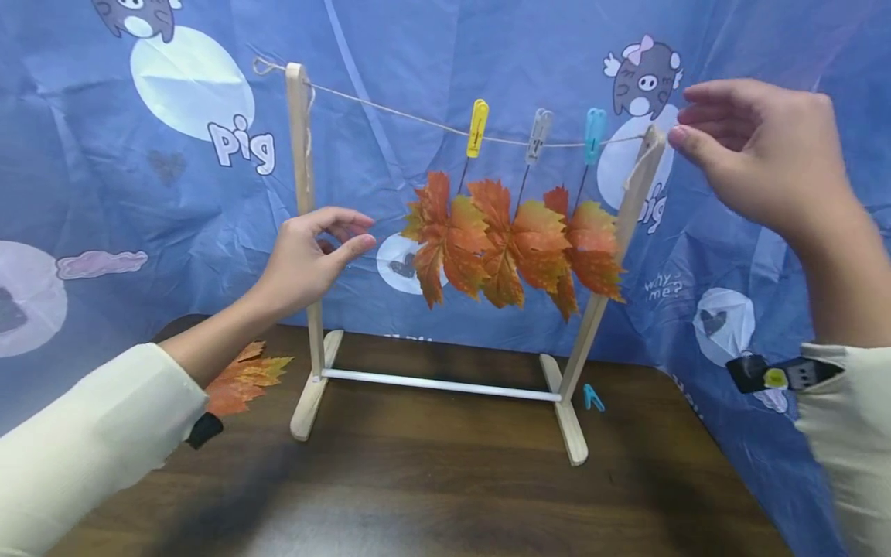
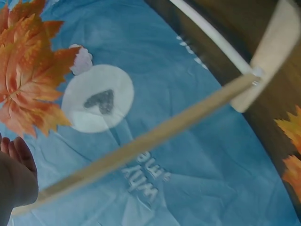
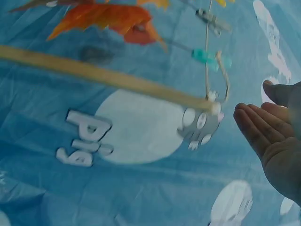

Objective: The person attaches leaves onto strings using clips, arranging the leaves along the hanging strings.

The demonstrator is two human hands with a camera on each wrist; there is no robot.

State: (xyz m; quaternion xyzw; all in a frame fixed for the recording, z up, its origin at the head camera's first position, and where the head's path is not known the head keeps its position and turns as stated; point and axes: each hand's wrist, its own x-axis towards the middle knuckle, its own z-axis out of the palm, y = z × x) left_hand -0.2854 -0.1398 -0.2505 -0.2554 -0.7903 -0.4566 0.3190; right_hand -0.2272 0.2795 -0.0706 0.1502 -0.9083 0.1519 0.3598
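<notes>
My left hand (image 1: 309,251) hovers beside the left post (image 1: 301,147) of a wooden stand, fingers loosely bent, holding nothing. Just off the top of the right post (image 1: 629,201) is my right hand (image 1: 766,155), with relaxed fingers and nothing in its grasp; the right wrist view also shows it apart from the post. A string (image 1: 390,110) runs between the posts. From it hang orange artificial maple leaves (image 1: 515,247), their stems clipped by a yellow clothespin (image 1: 476,128), a grey clothespin (image 1: 538,138) and a blue clothespin (image 1: 594,135).
Another blue clothespin (image 1: 592,398) lies on the brown table (image 1: 418,480) beside the stand's right foot (image 1: 565,418). More maple leaves (image 1: 247,379) lie at the left, partly behind my left forearm. A white crossbar (image 1: 438,384) joins the feet. A blue printed cloth (image 1: 431,46) hangs behind.
</notes>
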